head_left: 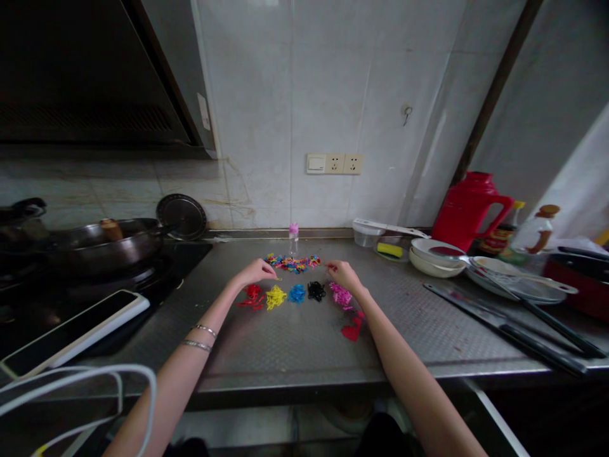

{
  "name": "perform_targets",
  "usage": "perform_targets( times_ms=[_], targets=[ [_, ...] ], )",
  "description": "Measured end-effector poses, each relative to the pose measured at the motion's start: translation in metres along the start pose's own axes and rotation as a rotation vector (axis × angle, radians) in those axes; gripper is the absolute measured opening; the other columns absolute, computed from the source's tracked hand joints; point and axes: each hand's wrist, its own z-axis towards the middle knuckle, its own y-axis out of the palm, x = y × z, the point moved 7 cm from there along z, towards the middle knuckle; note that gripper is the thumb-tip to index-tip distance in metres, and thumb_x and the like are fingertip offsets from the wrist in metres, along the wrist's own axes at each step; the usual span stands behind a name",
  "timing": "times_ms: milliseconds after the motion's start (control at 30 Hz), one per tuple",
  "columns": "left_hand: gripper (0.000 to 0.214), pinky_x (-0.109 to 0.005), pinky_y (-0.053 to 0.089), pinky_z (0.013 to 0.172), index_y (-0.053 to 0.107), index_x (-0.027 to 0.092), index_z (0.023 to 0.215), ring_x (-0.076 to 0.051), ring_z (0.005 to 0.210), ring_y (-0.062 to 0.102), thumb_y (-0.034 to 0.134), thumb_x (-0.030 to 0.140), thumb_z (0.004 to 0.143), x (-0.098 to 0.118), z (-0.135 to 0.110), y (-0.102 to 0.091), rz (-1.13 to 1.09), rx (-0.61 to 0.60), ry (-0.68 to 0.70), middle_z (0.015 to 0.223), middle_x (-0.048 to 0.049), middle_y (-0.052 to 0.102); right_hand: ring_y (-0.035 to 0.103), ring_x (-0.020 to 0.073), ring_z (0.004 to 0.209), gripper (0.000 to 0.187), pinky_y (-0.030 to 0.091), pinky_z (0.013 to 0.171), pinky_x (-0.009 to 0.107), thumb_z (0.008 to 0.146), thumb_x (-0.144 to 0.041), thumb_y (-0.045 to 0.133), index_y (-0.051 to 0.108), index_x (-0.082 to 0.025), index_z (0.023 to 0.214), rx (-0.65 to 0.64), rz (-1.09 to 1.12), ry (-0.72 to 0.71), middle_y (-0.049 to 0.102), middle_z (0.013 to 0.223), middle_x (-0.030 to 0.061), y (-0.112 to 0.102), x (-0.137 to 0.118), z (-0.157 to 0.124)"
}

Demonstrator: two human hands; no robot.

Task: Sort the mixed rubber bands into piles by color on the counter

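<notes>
White cable (153, 397) could snag us, so our left hand (255, 273), pinching a yellow band (279, 278), scatters the red pile (254, 295); our right hand (343, 275) curls, its grip unclear

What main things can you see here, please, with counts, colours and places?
Small mixed band pile: 1, multicoloured, counter centre
Single-colour band piles: 5, red, yellow, blue, black, pink, before mixed pile
Flat shape: 1, red, by right arm
Pink-capped bottle: 1, clear, behind mixed pile
Switch-socket panel: 1, cream, wall
Round metal pan: 1, grey, stove
Flat device: 1, black and white, left
Looped cable: count unclear, white, lower left
Rectangular sponge: 1, yellow, right rear
Handled jug: 1, red, right rear
Round bowls: at least 2, white, right
Black-handled utensils: several, dark, right
Round pot: 1, red, right edge
Left hand: 1, bare, near yellow pile, pinching a yellow band
Right hand: 1, bare, by mixed pile
</notes>
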Motion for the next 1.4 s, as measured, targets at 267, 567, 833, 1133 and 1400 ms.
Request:
perform_targets(
  times_ms=[267, 567, 833, 1133, 1400],
  targets=[
    [0.022, -0.023, 0.043, 0.070, 0.070, 0.015, 0.075, -0.017, 0.074, 0.060, 0.061, 0.030, 0.062, -0.002, -0.013, 0.005, -0.080, -0.048, -0.015, 0.077, -0.0047, 0.069, 0.059, 0.0158, 0.084, 0.029, 0.042, 0.075, 0.023, 0.076, -0.022, 0.045, 0.065, -0.022, 0.097, -0.008, -0.007, 0.015, 0.066, 0.094, 0.0047, 0.000, -0.001, -0.002],
    [0.022, -0.023, 0.043, 0.063, 0.067, 0.012, 0.075, -0.015, 0.066, 0.059, 0.058, 0.029, 0.064, -0.023, -0.021, -0.023, -0.126, 0.221, -0.120, 0.070, -0.0051, 0.067, 0.060, 0.0158, 0.082, 0.028, 0.044, 0.073, 0.023, 0.072, -0.021, 0.048, 0.066, -0.021, 0.093, 0.037, 0.050, 0.097, 0.067, 0.088, 0.0037, -0.002, 0.013, 0.008],
    [0.021, -0.025, 0.045, 0.067, 0.067, 0.012, 0.077, -0.017, 0.072, 0.061, 0.056, 0.024, 0.064, -0.041, -0.023, -0.037, -0.080, 0.391, -0.195, 0.075, -0.0070, 0.068, 0.060, 0.0198, 0.080, 0.027, 0.043, 0.067, 0.024, 0.073, -0.034, 0.051, 0.065, -0.021, 0.092, -0.116, -0.063, 0.061, 0.067, 0.085, 0.0070, 0.023, -0.017, 0.031],
    [0.018, -0.025, 0.045, 0.074, 0.067, 0.013, 0.077, -0.018, 0.078, 0.062, 0.056, 0.021, 0.065, -0.041, -0.026, -0.040, -0.042, 0.444, -0.228, 0.081, -0.0081, 0.068, 0.059, 0.0210, 0.089, 0.033, 0.044, 0.069, 0.026, 0.076, -0.031, 0.050, 0.057, -0.021, 0.107, -0.201, -0.180, 0.117, 0.063, 0.099, 0.0114, 0.052, -0.023, 0.051],
    [0.019, -0.026, 0.046, 0.073, 0.067, 0.012, 0.078, -0.018, 0.078, 0.062, 0.055, 0.020, 0.066, -0.053, -0.025, -0.039, -0.026, 0.455, -0.247, 0.082, -0.0094, 0.068, 0.058, 0.0208, 0.088, 0.037, 0.043, 0.068, 0.026, 0.076, -0.035, 0.051, 0.053, -0.023, 0.111, -0.201, -0.177, 0.071, 0.062, 0.100, 0.0106, 0.045, -0.021, 0.048]
  ],
)
